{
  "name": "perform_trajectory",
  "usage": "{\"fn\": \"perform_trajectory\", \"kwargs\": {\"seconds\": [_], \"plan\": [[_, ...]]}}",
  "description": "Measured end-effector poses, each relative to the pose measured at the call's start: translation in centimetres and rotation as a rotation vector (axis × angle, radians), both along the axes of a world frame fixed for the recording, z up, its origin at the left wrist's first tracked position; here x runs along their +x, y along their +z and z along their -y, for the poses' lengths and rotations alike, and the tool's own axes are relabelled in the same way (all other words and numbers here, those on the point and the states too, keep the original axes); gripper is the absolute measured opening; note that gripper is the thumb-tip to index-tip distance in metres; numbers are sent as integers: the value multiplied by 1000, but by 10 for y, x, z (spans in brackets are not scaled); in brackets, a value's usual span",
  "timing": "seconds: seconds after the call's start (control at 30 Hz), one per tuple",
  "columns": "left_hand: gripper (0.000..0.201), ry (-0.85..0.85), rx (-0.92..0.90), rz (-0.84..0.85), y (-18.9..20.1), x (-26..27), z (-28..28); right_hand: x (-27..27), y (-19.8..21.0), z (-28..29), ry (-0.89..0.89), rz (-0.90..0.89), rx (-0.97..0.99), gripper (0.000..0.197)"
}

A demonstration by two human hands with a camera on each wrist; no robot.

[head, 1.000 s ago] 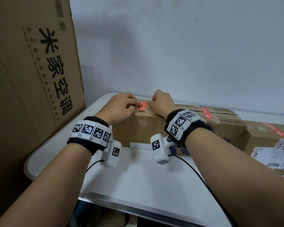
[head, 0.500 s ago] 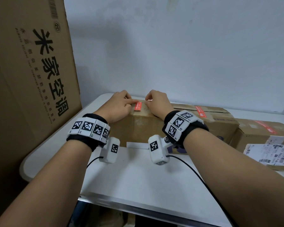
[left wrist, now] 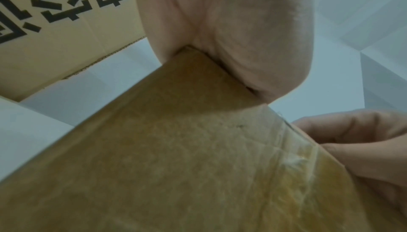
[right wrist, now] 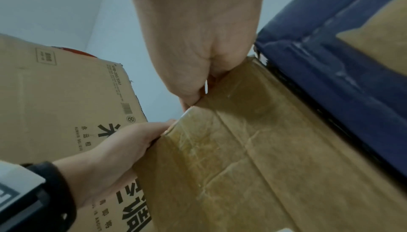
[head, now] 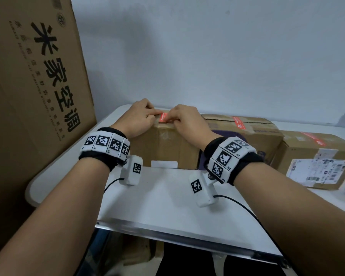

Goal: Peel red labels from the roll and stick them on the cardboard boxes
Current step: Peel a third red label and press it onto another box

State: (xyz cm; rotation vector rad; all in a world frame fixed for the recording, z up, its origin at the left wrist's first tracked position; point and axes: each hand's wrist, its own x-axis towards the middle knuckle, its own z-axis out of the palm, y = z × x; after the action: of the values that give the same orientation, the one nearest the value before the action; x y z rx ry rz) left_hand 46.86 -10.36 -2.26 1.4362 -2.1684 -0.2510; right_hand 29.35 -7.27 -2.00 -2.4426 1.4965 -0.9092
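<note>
Both hands on top of the nearest brown cardboard box (head: pixel 163 148), at its near top edge. Box stands on the white table (head: pixel 157 202), leftmost in a row of three.

Small red rectangular label (head: pixel 163 117) lies on the box top, between the two hands.

Left hand (head: pixel 136 119): index finger stretched out flat, tip on the label's left side; the other fingers loosely curled, resting on the box top. Heel of hand sits over the box's top corner in the left wrist view.

Right hand (head: pixel 184 121): fingers bent, tips down at the label's right edge and the box's top edge. Whether the fingers pinch the label or only press it, cannot tell. A sliver of red shows under the fingertips in the right wrist view.

Second cardboard box with dark blue print (head: pixel 245 132) just right of the first, touching it; a red label strip (head: pixel 238 123) across its top. Third cardboard box (head: pixel 315 156) further right, red strip on top, white shipping label on its near face.

Large printed cardboard carton (head: pixel 34 96) stands upright at the table's left side.
</note>
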Motion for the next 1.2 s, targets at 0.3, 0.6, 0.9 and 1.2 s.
{"fn": "perform_trajectory", "kwargs": {"seconds": [0.3,0.6,0.9,1.2], "plan": [[44,6,1,-2,-1,0,2,1,-7,-9,27,159,-22,40],[45,-48,-6,16,0,4,-5,-2,-9,-7,-16,161,4,35],[32,-47,-247,64,-14,2,-18,-1,-8,-6,-14,92,-32,33],[32,-25,-271,-43,-16,2,-36,-2,-8,-4,3,77,-44,32]]}}
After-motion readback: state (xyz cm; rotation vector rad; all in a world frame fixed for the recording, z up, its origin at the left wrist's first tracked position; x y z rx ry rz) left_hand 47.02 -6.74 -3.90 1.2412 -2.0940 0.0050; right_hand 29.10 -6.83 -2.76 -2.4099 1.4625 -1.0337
